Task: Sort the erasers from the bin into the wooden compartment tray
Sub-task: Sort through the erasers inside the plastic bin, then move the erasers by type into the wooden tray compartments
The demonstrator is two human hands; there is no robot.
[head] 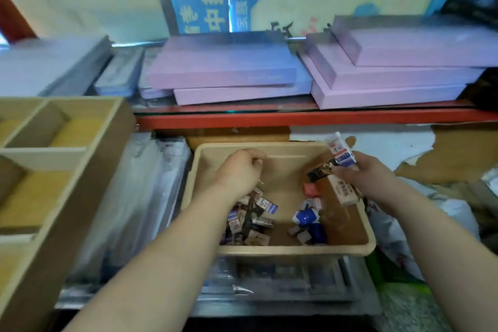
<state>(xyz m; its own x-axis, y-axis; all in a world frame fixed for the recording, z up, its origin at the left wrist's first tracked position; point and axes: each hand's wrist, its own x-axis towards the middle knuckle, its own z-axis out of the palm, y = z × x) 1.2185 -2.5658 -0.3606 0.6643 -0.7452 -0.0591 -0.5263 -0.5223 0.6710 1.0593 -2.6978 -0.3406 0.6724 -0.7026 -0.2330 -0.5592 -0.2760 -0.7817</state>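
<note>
Erasers (pixel 341 155) pinched in right hand (pixel 370 180) above right side of bin (pixel 296 250).

Pink flat boxes (pixel 390 73) stacked on the shelf — blue poster (pixel 204 0) behind

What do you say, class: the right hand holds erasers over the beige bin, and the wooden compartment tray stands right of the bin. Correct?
No. The head view shows the wooden compartment tray left of the beige bin, not right. The right hand does hold erasers over the bin.
</note>
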